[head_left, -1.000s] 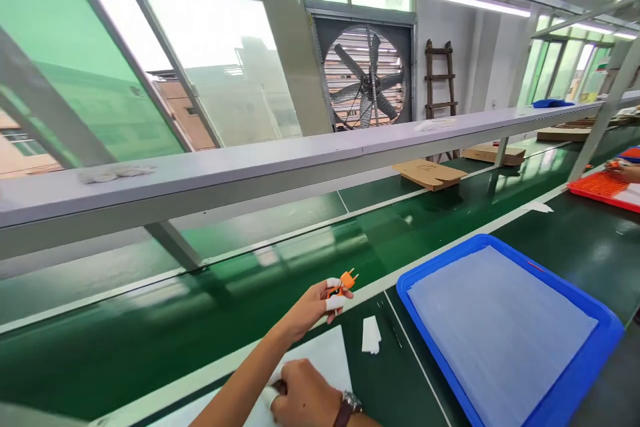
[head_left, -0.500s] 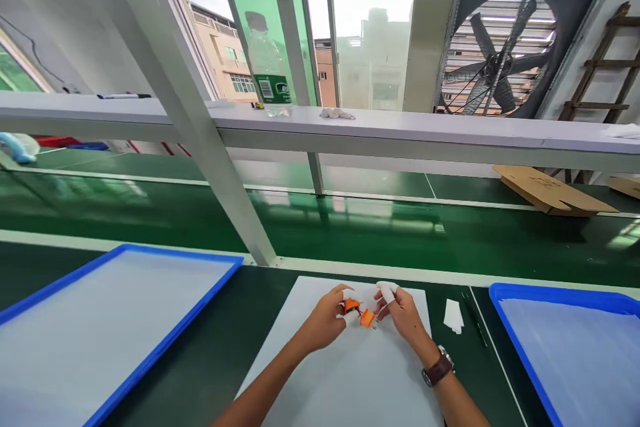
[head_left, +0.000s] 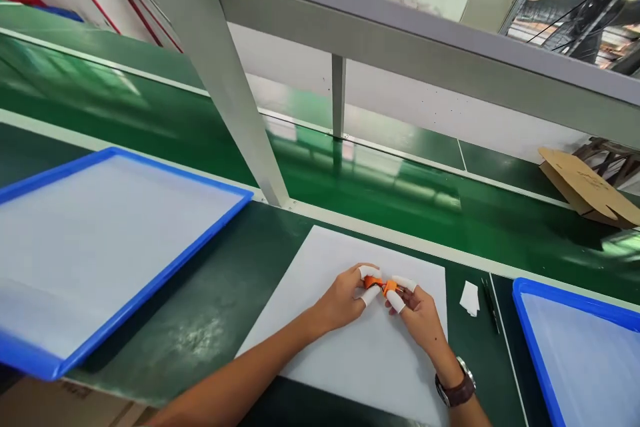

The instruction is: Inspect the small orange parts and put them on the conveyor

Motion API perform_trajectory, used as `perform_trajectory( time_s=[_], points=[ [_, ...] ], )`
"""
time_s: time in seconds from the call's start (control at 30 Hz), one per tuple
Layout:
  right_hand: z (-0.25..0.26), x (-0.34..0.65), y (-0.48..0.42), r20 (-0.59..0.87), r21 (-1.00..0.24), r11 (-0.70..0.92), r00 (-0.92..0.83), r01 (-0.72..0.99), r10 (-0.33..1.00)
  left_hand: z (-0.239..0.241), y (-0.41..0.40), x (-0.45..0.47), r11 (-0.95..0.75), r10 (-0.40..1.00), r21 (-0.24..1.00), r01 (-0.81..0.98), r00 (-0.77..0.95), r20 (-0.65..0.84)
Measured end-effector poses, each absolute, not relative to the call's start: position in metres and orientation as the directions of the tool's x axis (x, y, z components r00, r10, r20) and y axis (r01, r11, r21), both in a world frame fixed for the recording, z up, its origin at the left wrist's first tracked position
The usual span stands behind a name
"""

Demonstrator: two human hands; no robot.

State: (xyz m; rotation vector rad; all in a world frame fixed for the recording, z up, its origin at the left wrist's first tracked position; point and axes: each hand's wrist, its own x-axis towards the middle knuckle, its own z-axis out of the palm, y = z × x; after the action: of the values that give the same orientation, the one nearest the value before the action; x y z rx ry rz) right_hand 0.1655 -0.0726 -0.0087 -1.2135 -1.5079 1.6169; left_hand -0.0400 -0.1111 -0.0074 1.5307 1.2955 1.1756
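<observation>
Head view: the orange part [head_left: 379, 284] is small, bright orange plastic, and most of it is hidden by fingertips, so its shape is not clear. It is held just above the white sheet [head_left: 350, 360], between both hands. The left hand [head_left: 345, 297] pinches its left end with thumb and forefinger closed on it, both in white finger cots. The right hand [head_left: 417, 310] pinches the right end the same way. Farther left lies a blue tray [head_left: 150, 280]; beyond runs the green belt [head_left: 380, 193].

green bench [head_left: 210, 320], white sheet [head_left: 345, 360], blue trays [head_left: 150, 280]
</observation>
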Motion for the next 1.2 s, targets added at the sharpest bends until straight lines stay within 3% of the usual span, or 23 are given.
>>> perform_trajectory(
  time_s=[0.1, 0.2, 0.33, 0.43, 0.6, 0.83, 0.97, 1.2],
  points=[
    [-0.008, 0.162, -0.079, -0.259, -0.964, -0.264, -0.372, 0.038, 0.892, -0.006, -0.11, -0.038, -0.099, 0.994, 0.985, 0.141, 0.062, 0.091],
    [-0.009, 0.156, -0.086, -0.239, -0.969, -0.247, -0.335, 0.018, 0.911, -0.009, -0.111, -0.033, -0.048, 0.999, 0.993, 0.109, 0.012, 0.046],
    [-0.013, 0.153, -0.093, 0.11, -0.965, 0.176, -0.312, 0.194, 0.944, -0.014, -0.113, -0.028, -0.021, 0.998, 0.988, 0.15, -0.06, 0.03],
    [-0.019, 0.156, -0.092, 0.278, -0.871, 0.383, -0.334, 0.308, 0.901, -0.015, -0.112, -0.032, -0.046, 0.998, 0.989, 0.139, 0.052, 0.039],
    [-0.027, 0.162, -0.085, 0.259, -0.886, 0.357, -0.324, 0.295, 0.91, -0.026, -0.112, -0.036, -0.238, 0.971, 0.939, 0.248, 0.085, 0.224],
    [-0.024, 0.157, -0.087, 0.21, -0.915, 0.309, -0.348, 0.26, 0.914, -0.043, -0.112, -0.03, -0.497, 0.822, 0.641, 0.586, 0.081, 0.563],
    [-0.025, 0.155, -0.087, 0.147, -0.938, 0.241, -0.347, 0.248, 0.926, -0.045, -0.112, -0.029, -0.525, 0.775, 0.543, 0.656, 0.104, 0.623],
    [-0.024, 0.154, -0.081, -0.03, -0.989, 0.02, -0.324, 0.15, 0.946, -0.044, -0.112, -0.024, -0.527, 0.752, 0.496, 0.69, 0.107, 0.65]
  ],
)
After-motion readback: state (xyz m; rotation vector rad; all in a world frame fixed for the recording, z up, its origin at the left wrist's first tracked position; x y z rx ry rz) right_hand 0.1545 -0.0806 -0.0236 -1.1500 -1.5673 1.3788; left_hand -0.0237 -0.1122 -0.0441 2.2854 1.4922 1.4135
